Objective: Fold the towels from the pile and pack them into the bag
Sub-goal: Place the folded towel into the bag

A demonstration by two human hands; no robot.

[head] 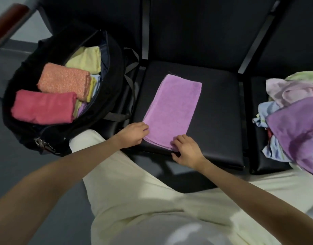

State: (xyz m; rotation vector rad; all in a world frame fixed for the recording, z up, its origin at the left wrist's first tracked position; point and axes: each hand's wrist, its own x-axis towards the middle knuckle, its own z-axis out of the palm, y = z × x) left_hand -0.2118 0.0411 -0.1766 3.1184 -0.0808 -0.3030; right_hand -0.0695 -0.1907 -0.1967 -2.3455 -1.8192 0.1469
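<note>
Bag [115,71] at 9 o'clock, open, part-filled. Left hand [133,134] and right hand [186,150] pinch near corners of the half-folded towel [173,110] at centre. Judged next: fold crosswise, edges aligned. Pile [293,110] waits at 3 o'clock.

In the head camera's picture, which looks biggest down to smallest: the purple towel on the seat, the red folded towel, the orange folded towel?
1. purple towel, clearly largest.
2. red folded towel.
3. orange folded towel, close to the red; partly overlapped, so unsure.
</note>
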